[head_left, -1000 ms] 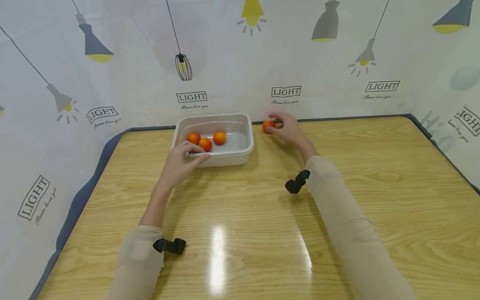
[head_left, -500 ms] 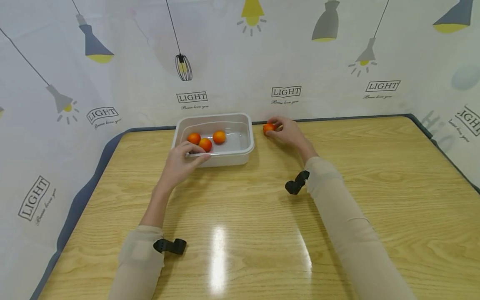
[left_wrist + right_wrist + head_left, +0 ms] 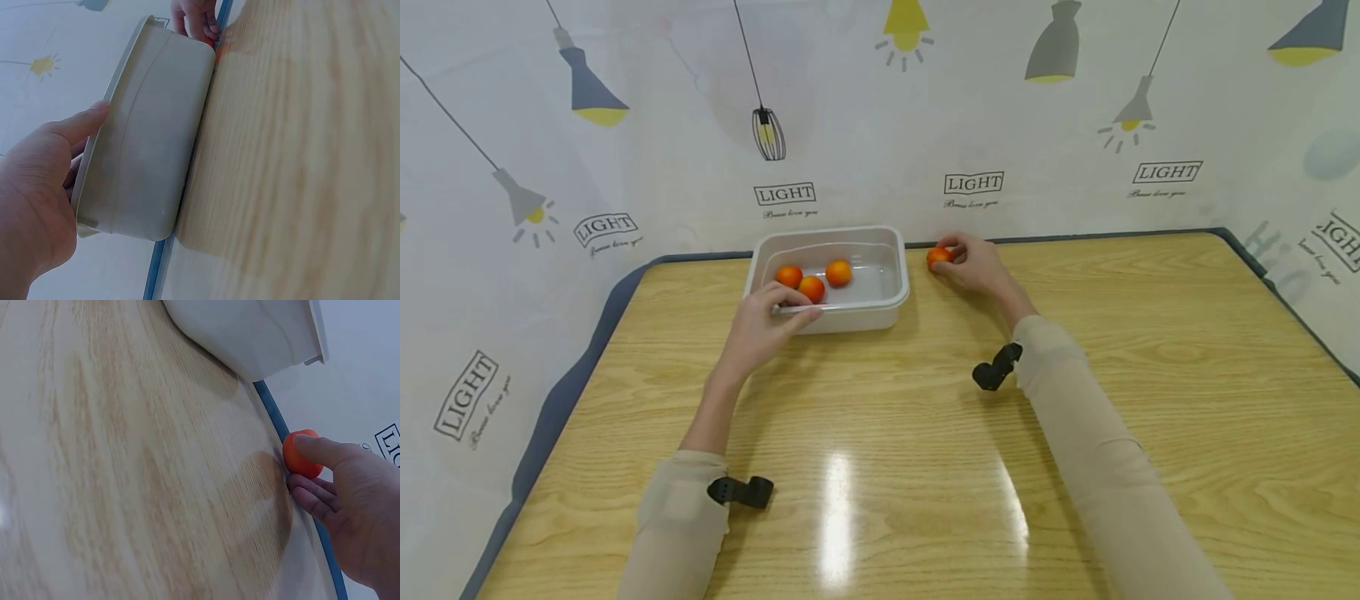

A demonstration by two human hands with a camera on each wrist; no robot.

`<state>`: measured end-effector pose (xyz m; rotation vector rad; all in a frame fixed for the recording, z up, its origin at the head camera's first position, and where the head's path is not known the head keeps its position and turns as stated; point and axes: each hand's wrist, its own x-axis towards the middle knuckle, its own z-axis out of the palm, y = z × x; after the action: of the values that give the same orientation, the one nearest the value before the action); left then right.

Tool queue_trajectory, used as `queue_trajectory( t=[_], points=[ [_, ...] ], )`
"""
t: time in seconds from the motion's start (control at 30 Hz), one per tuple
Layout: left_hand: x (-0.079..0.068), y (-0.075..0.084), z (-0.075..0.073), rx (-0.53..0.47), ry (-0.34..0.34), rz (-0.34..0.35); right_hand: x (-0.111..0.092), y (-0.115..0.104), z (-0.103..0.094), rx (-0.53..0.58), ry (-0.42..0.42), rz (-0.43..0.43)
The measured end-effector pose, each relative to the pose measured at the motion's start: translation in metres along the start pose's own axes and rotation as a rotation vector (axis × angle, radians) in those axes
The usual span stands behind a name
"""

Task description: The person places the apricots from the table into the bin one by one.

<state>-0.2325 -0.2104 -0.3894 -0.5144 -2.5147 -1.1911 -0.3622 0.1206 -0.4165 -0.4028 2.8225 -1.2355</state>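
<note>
My left hand [image 3: 758, 327] pinches the near-left rim of a white plastic tub [image 3: 865, 318]. In the left wrist view its thumb lies on the outside of the tub wall [image 3: 144, 131], with the other fingers behind the rim. Inside the tub sit three orange-red round fruits, one left [image 3: 787, 276], one near the front rim [image 3: 812, 289] and one farther back [image 3: 838, 272]. Right of the tub, my right hand [image 3: 979, 265] holds another orange-red fruit [image 3: 300, 455] between thumb and fingers. It is at the table's back edge; whether it touches the tabletop I cannot tell.
The wooden table [image 3: 880, 417] ends in a dark blue edge [image 3: 1112, 238] at the back. A pale wall covering [image 3: 865, 100] with printed lamps rises right behind the tub. Each sleeve carries a small black wrist device, left [image 3: 741, 492] and right [image 3: 996, 367].
My right hand's fingers have closed round the fruit beside the tub, which has shifted slightly toward me. The left hand and the tub have stayed in place.
</note>
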Motion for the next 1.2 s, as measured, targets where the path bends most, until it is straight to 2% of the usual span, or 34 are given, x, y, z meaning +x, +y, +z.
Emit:
queue_trajectory(
  t=[0.1,0.37,0.6,0.77,1.2],
  points=[
    [0.0,0.0,0.0,-0.004,0.0,0.001,-0.001,0.0,-0.001,0.03,0.018,-0.001],
    [0.0,-0.001,0.0,-0.006,0.001,0.005,-0.005,-0.009,-0.009,0.199,0.103,-0.049],
    [0.0,-0.001,0.001,-0.006,-0.001,-0.012,-0.008,-0.013,-0.015,0.243,0.131,-0.081],
    [0.0,-0.001,0.0,-0.003,0.001,0.002,-0.01,-0.014,-0.019,0.277,0.155,-0.125],
    [0.0,-0.001,0.001,0.008,-0.005,-0.004,-0.018,-0.03,-0.022,0.281,0.185,-0.191]
  ],
)
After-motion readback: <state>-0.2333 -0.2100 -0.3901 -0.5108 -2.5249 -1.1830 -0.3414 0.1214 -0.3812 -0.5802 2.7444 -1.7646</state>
